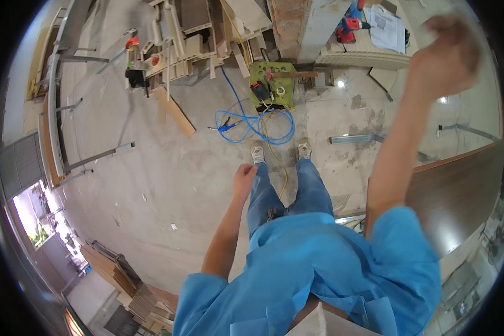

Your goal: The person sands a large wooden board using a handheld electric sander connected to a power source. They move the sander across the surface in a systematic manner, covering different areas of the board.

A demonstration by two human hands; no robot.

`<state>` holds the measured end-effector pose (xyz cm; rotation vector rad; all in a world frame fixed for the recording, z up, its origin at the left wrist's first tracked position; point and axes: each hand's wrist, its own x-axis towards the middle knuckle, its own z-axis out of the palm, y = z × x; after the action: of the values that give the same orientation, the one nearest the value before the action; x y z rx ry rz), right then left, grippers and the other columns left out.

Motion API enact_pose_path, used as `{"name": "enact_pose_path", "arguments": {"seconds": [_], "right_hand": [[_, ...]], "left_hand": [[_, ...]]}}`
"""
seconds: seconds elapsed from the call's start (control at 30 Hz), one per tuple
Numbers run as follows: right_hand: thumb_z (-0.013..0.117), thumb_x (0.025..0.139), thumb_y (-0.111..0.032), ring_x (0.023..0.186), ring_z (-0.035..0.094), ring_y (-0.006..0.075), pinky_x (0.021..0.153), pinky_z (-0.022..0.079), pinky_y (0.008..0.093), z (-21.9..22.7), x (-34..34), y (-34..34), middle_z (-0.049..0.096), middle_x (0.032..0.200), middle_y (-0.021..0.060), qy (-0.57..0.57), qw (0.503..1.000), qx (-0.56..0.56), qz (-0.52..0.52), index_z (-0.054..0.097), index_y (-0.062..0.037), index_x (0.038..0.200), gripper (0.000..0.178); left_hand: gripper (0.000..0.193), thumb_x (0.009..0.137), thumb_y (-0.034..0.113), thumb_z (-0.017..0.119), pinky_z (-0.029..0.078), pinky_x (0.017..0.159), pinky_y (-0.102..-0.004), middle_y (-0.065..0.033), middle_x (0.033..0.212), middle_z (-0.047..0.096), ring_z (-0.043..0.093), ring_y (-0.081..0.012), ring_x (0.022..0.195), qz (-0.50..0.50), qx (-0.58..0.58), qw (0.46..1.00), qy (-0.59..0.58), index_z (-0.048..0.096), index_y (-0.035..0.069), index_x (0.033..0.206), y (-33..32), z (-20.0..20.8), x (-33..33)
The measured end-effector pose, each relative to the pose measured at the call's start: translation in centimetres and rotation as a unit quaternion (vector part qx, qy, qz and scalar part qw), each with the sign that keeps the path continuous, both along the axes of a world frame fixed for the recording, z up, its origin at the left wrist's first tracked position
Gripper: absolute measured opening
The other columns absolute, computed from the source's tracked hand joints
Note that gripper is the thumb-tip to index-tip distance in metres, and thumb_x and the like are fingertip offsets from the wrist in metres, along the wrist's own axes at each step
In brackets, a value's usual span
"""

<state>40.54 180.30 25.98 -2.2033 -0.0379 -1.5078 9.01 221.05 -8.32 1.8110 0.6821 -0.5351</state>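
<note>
My left hand (pixel 245 179) hangs beside my left thigh, its fingers curled in, with no object visible in it. Raised at the far right is my right hand (pixel 445 59), smeared by motion, so its fingers cannot be read. Past my shoes on the floor lies a coiled blue air hose (pixel 293 127) with a blue blow gun (pixel 227 128) at its end. Just beyond stands a green plastic stool (pixel 288 96) bearing a black tool (pixel 260 90) and a strip of wood. Neither hand touches any of these.
Stacked boards and offcuts (pixel 193 53) fill the far left, beside a leaning plank (pixel 176 115). Metal-legged frames stand on both sides. A dark brown tabletop (pixel 459 196) is close on my right. A red drill (pixel 350 25) and papers (pixel 387 31) lie on a far bench.
</note>
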Motion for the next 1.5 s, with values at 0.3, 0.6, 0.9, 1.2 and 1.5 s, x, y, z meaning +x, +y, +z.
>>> {"name": "enact_pose_path", "arguments": {"seconds": [0.3,0.6,0.9,1.2,1.5], "right_hand": [[0.072,0.095,-0.021,0.089,0.075,0.0334,0.082,0.058,0.0423,-58.0,-6.9,9.8,0.077,0.097,0.0155,0.574,0.782,0.214,0.111,0.067,-0.0106,0.132,0.039],[0.079,0.084,-0.025,0.114,0.067,0.0352,0.096,0.055,0.0468,-69.5,-2.8,12.7,0.068,0.123,0.0131,0.612,0.747,0.125,0.227,0.062,-0.0243,0.144,0.062],[0.087,0.078,-0.032,0.117,0.066,0.0319,0.1,0.054,0.0428,-62.2,-4.3,13.4,0.067,0.129,0.0123,0.535,0.781,0.212,0.243,0.07,-0.0182,0.137,0.062],[0.085,0.078,-0.028,0.116,0.063,0.0361,0.091,0.054,0.0485,-40.2,-23.4,15.6,0.061,0.128,0.0127,0.477,0.767,0.371,0.218,0.067,-0.0194,0.138,0.064],[0.083,0.077,-0.015,0.124,0.064,0.0302,0.095,0.058,0.0427,-21.7,-41.3,16.3,0.062,0.137,0.0042,0.28,0.886,0.364,0.073,0.065,-0.0173,0.138,0.064]], "left_hand": [[0.096,0.082,0.068,0.078,0.05,0.104,-0.0513,-0.0352,0.126,0.066,0.064,-0.0462,0.123,-0.163,0.261,0.95,0.051,0.06,-0.014,0.127,-1.5,-24.5,27.5],[0.12,0.069,0.066,0.087,0.051,0.109,-0.0446,-0.0317,0.147,0.055,0.059,-0.0404,0.135,-0.048,0.348,0.932,0.092,0.041,-0.016,0.143,-9.5,-33.4,33.7],[0.052,0.077,0.037,0.083,0.056,0.081,-0.0399,-0.0103,0.094,0.073,0.072,-0.0266,0.086,0.025,0.011,1.0,0.001,0.073,0.004,0.115,-2.1,-29.3,31.4],[0.032,0.1,0.036,0.055,0.054,0.06,-0.0406,-0.0066,0.09,0.066,0.067,-0.0226,0.078,0.051,-0.14,0.977,0.15,0.056,0.014,0.123,3.4,-7.8,13.0],[0.047,0.093,0.036,0.062,0.061,0.08,-0.0551,-0.0167,0.108,0.069,0.073,-0.0383,0.098,-0.198,-0.268,0.913,0.236,0.055,0.006,0.128,1.2,0.1,1.4]]}}
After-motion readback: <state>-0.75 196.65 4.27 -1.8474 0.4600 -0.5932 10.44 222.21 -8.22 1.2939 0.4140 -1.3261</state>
